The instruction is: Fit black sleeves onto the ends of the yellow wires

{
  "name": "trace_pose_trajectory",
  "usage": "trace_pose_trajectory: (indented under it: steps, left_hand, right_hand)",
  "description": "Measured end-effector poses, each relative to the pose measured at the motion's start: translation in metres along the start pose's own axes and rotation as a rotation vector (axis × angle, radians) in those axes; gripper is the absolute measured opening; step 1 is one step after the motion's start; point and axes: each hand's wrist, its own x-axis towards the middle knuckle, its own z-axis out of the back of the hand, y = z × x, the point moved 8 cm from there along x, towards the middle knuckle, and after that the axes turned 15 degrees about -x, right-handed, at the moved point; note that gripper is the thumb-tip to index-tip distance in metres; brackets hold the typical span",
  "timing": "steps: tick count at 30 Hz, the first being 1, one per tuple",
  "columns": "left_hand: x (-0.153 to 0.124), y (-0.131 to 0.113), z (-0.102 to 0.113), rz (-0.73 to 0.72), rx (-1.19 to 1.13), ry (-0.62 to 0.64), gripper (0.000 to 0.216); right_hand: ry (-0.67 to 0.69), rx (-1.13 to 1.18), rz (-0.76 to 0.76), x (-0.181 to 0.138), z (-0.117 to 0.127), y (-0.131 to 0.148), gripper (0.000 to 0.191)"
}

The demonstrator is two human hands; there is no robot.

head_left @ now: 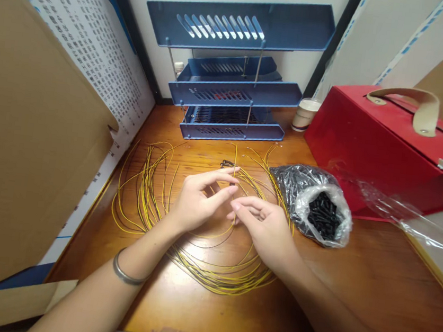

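My left hand [197, 198] and my right hand [264, 227] meet above the middle of a wooden desk [350, 298]. Their fingertips pinch together round a thin yellow wire, and a small dark piece shows at the left fingertips. Under the hands lies a coil of yellow wires [217, 272]. A second loose bunch of yellow wires [144, 189] spreads to the left. To the right of my right hand sits a clear plastic bag of small black parts [320, 209], its mouth open. A metal bangle [125, 275] circles my left wrist.
A blue three-tier letter tray [234, 90] stands at the back of the desk. A paper cup [305, 113] is beside it. A red box with a tan handle [392, 137] fills the right. Cardboard [28, 138] walls the left side.
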Motion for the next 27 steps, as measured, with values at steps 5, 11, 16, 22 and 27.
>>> trace_pose_trajectory:
  steps: [5,11,16,22,27]
  left_hand:
    - [0.0,0.019,-0.001,0.191,0.005,0.001,0.021]
    - [0.0,0.021,-0.003,0.217,-0.013,0.003,0.022]
    - [-0.001,0.021,-0.005,0.244,-0.116,0.01,0.023]
    - [-0.001,0.015,-0.007,0.18,-0.318,0.001,0.02]
    - [-0.002,0.011,-0.007,0.132,-0.326,0.004,0.017]
  right_hand:
    - [0.001,0.054,-0.095,-0.001,-0.001,-0.006,0.03]
    - [0.007,0.073,-0.148,-0.002,-0.002,-0.009,0.032]
    - [0.0,0.071,-0.111,-0.001,-0.001,-0.009,0.03]
    - [-0.064,-0.054,0.003,0.0,0.007,-0.005,0.025]
    - [-0.097,-0.107,0.059,-0.001,0.012,0.002,0.024]
